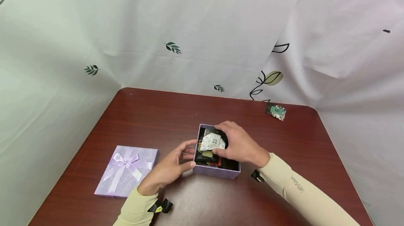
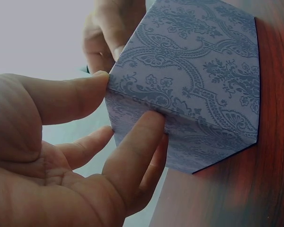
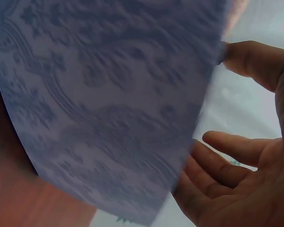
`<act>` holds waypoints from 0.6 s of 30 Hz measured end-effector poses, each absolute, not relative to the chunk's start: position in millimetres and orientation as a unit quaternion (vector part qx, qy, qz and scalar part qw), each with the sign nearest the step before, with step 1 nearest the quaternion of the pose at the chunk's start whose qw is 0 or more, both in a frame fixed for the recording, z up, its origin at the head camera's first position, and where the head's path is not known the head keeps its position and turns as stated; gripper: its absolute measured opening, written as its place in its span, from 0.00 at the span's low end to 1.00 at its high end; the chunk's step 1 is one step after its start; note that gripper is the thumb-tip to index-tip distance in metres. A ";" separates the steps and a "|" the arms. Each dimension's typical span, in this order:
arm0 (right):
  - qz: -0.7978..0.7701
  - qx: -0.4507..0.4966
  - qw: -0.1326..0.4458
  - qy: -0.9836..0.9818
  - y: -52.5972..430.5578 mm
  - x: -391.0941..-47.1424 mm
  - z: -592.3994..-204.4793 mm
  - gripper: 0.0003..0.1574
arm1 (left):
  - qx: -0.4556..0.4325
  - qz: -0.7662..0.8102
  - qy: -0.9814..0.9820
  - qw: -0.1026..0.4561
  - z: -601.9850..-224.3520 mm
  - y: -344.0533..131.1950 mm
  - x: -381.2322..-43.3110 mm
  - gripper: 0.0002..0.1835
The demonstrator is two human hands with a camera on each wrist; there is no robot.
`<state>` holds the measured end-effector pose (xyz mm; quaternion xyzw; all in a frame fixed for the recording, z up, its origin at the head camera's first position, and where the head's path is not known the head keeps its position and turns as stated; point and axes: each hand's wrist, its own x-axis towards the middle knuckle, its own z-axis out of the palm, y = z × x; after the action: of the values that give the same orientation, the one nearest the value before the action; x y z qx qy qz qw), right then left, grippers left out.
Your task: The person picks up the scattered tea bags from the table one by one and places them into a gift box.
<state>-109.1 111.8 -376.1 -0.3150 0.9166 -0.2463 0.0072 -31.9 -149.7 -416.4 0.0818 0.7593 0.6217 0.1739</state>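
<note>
A lilac patterned box (image 1: 217, 173) stands without its lid on the table, holding small packets. On top lies a white packet (image 1: 214, 141) with dark print, over black packets with a gold label (image 1: 207, 153). My left hand (image 1: 172, 166) steadies the box's left side, its thumb at the near corner and its fingers (image 2: 137, 146) against the outer wall. My right hand (image 1: 240, 145) arches over the right half of the box, thumb beside the white packet and fingertips by the far rim. In the right wrist view, the box wall hides part of the right hand's fingers (image 3: 236, 146).
A lilac lid (image 1: 148, 152) with a ribbon bow rests on the table (image 1: 151, 113) left of the box. A small packet (image 1: 277, 112), dark with a green label, lies near the back right edge. White printed cloth (image 1: 195, 15) hangs behind and beside the table.
</note>
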 end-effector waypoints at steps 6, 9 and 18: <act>-0.218 -0.317 0.032 0.922 100.0 -104.1 -390.2 0.49 | 0.084 0.622 0.759 0.175 -416.5 -151.1 -31.7 0.37; -0.203 -0.320 0.041 0.924 96.5 -102.4 -394.1 0.50 | 0.086 0.623 0.758 0.175 -416.2 -151.2 -32.1 0.37; -0.148 -0.324 0.062 0.933 90.1 -99.1 -397.9 0.53 | 0.083 0.633 0.749 0.180 -418.3 -151.9 -33.4 0.38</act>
<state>-99.1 90.1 -397.9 -0.3235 0.9325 -0.1479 0.0623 -33.4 -151.9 -418.3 0.0829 0.7487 0.6327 0.1798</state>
